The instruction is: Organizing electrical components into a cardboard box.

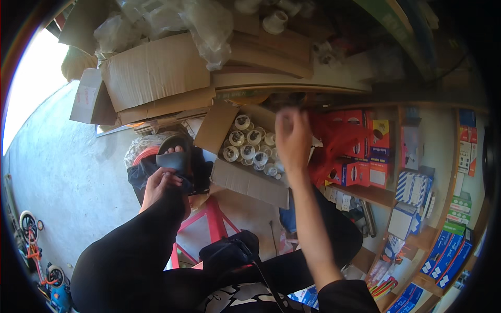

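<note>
An open cardboard box (250, 186) holds several small clear, round-topped items (247, 152); what they are exactly I cannot tell. My right hand (292, 143), blurred, is raised over the right side of this box, and whether it holds anything cannot be made out. At the left, my left hand (159, 187) rests by my lower leg, its fingers bent close to a dark slide sandal (172, 162) on my foot. Some dark cloth (137, 180) lies beside that hand. A red mesh or plastic bag (327, 143) hangs just right of the open box.
Flattened cardboard (156, 70) and clear plastic bags (211, 31) lie piled beyond the box. Wooden shelves (375, 195) with boxed goods run along the right. A pink plastic stool (214, 223) and a black bag (231, 250) are near my legs. A small bicycle (35, 254) stands far left.
</note>
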Tool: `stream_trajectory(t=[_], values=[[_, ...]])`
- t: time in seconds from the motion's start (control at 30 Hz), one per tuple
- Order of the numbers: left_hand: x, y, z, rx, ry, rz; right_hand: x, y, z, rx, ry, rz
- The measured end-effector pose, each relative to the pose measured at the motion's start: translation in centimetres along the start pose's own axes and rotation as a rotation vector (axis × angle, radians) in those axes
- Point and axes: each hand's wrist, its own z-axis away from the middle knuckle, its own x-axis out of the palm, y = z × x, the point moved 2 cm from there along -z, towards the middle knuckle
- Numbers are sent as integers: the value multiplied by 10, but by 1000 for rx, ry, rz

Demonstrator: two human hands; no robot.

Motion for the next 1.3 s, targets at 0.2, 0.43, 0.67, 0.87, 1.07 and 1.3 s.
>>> stream_trajectory(t=[0.2,0.43,0.67,0.87,1.07,1.3], values=[[10,-3,-12,1,-57,28,10,-25,-175,-338,330,221],[13,5,-3,-34,46,-29,13,-9,-203,-246,33,6],[8,5,-5,-35,16,-70,-24,49,-22,407,130,-1225],[9,0,-6,16,-5,-111,7,95,119,1073,-17,-1755],[9,1,-9,-1,-24,-111,47,135,127,1263,30,-1499],[8,7,-4,-69,13,-109,63,159,92,919,-94,-1116]])
